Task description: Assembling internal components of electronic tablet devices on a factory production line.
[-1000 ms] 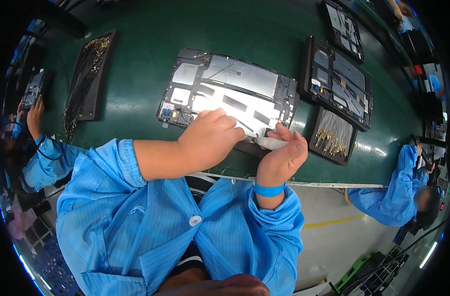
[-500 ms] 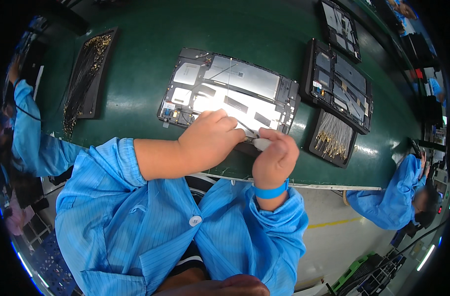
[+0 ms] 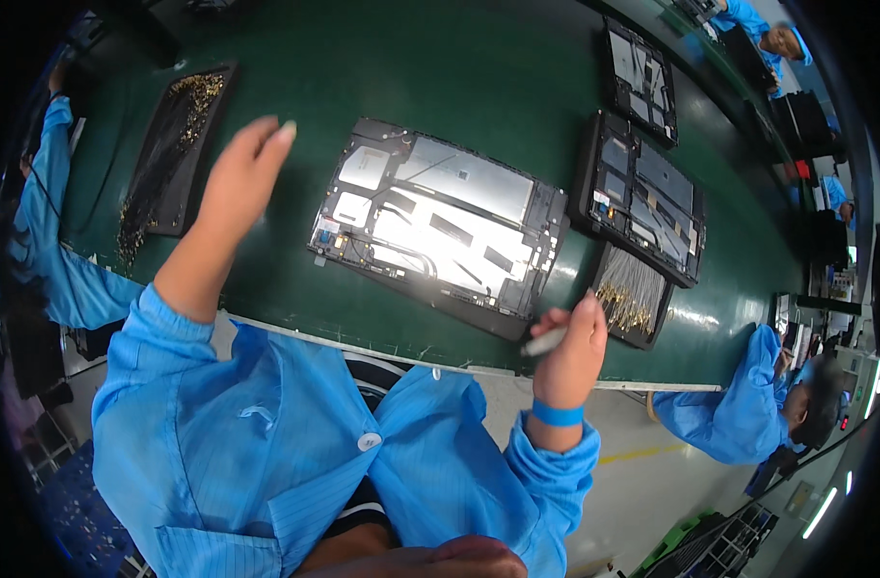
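My left hand (image 3: 240, 183) is raised over the table between the left tray and an opened tablet (image 3: 440, 231). Its thumb and forefinger stretch out, slightly apart, with nothing visible between them. A white pen-shaped tool (image 3: 545, 340) is gripped by my right hand (image 3: 573, 354), beside the tablet's lower right corner and off its surface. The tablet lies with its insides up, showing silver plates, dark strips and thin cables. To the left, a black tray (image 3: 178, 197) holds many thin black cables (image 3: 151, 173) with gold ends.
On the right, another opened tablet (image 3: 647, 193) sits on a dark holder, and a further one (image 3: 642, 77) lies behind it. A tray of pale cables with gold ends (image 3: 633, 299) stands nearer. People in blue sleeves (image 3: 720, 395) are at both sides of the green table (image 3: 440, 58).
My left hand has left the tablet and swung up and left toward the black cable tray. My right hand has drawn off the tablet to the right, still holding the white tool.
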A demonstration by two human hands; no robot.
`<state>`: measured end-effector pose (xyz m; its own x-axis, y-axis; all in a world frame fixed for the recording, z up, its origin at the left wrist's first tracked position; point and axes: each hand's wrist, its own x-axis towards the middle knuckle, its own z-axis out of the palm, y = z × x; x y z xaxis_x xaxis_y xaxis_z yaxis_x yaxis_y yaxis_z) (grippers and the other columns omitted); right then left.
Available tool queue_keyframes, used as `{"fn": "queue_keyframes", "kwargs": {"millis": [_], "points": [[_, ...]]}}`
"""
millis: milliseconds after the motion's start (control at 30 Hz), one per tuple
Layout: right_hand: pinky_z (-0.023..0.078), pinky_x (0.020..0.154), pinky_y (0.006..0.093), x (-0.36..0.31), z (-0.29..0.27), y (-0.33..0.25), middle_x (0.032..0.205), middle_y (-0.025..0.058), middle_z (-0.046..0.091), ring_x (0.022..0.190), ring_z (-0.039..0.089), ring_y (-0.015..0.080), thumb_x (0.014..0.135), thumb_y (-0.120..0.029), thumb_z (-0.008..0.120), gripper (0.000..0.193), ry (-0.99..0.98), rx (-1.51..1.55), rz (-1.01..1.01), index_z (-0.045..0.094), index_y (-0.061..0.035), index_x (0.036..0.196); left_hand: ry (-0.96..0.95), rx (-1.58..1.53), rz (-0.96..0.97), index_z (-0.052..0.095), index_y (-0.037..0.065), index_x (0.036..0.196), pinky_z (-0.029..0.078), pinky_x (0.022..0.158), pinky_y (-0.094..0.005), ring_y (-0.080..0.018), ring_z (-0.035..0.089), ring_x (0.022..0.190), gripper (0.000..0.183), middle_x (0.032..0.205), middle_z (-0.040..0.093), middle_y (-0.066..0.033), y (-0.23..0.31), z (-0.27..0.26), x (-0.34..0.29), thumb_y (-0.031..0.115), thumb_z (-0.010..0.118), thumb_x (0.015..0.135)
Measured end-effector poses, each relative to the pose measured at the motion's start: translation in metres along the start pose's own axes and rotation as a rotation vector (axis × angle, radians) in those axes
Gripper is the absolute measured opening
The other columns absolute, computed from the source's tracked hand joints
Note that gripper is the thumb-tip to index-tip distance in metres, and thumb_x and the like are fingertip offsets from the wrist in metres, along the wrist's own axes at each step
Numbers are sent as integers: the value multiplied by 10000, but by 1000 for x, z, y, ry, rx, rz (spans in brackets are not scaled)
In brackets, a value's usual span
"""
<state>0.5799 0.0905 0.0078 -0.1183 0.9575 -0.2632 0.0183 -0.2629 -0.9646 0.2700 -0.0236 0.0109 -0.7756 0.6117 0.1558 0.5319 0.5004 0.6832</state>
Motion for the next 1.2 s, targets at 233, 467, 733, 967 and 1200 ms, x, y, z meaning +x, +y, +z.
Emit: {"fn": "queue_keyframes", "kwargs": {"millis": [233, 467, 733, 967, 1200], "points": [[381, 387, 235, -10, -11, 5, 675, 47, 454, 472, 457, 122, 831, -359, 432, 384, -283, -142, 474, 443, -12, 995, -599, -554, -268, 517, -56, 996, 398, 731, -239, -127, 515, 792, 385, 875, 578, -84, 19, -4, -20, 284, 417, 846], [459, 530, 284, -7, 40, -13, 788, 104, 556, 604, 548, 181, 855, -333, 368, 353, -351, 202, 557, 456, -32, 1018, -503, -852, -547, 401, -50, 1123, 392, 781, -263, -138, 492, 881, 498, 976, 527, -105, -4, -2, 5, 326, 489, 808], [470, 632, 296, 43, 70, -6, 893, 100, 555, 725, 565, 204, 831, -382, 415, 429, -298, 166, 338, 454, -16, 1053, -602, -1278, -654, 471, -7, 1048, 446, 742, -273, -147, 554, 801, 293, 916, 567, -79, 12, -13, 11, 159, 490, 808], [385, 404, 226, 25, 64, 16, 621, 70, 487, 430, 435, 109, 843, -268, 419, 337, -222, -45, 57, 404, 12, 1030, -241, -1336, -562, 518, 29, 890, 461, 702, -301, -157, 550, 731, 143, 827, 560, -53, 15, -11, 83, 77, 528, 756], [409, 526, 243, 27, 59, 39, 707, 96, 536, 572, 494, 134, 799, -190, 508, 260, -258, -273, -190, 483, 13, 960, 728, -767, -400, 335, 4, 1191, 313, 850, -341, -226, 390, 1036, 596, 1185, 376, -140, -31, -35, 149, 379, 511, 762]]}}
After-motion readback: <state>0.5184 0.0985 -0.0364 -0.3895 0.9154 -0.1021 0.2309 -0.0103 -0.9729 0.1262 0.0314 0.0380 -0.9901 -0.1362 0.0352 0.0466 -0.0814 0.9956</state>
